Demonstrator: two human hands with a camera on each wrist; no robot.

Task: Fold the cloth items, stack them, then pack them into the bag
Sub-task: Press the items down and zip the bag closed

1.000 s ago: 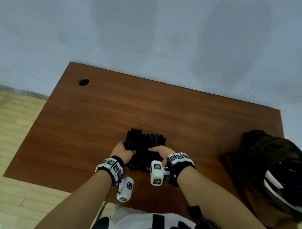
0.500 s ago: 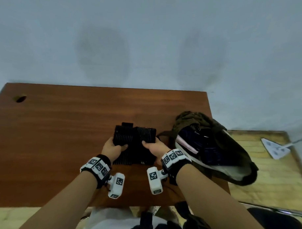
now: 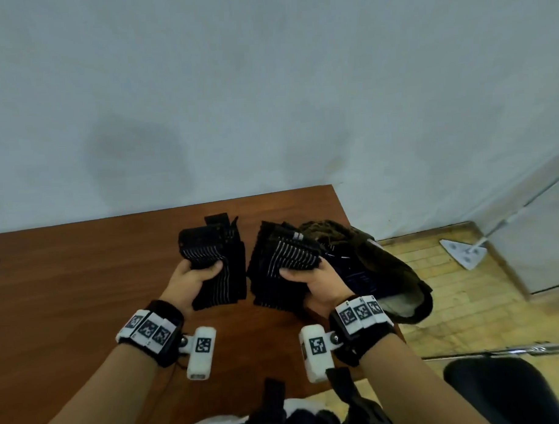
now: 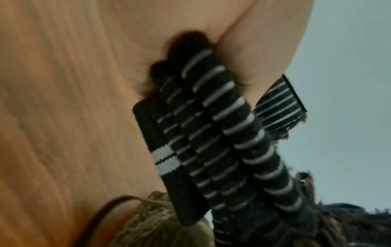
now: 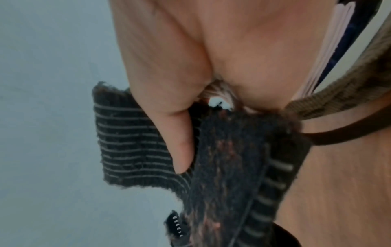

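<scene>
Two bundles of folded black cloth with thin white stripes are held up over the brown wooden bench, one in each hand. The left hand has its thumb curled over the top of the left bundle and its fingers underneath, so this grip is closed round the cloth; the left wrist view shows several folded layers stacked edge-on in that grip, one with a broad white band. The right hand clamps the right bundle the same way, thumb lying across the striped face and fingers hidden below; the right wrist view shows the thumb pressed on the stripes with a frayed dark layer beside it. A narrow gap separates the two bundles.

Just beside the right bundle, on its side away from the left one, sits the dark olive bag at the bench's corner, its mouth open toward the hands, with dark blue fabric visible inside. The right bundle's far edge overlaps the bag's opening; whether they touch is unclear. A brown strap of the bag lies on the bench under the right hand.
</scene>
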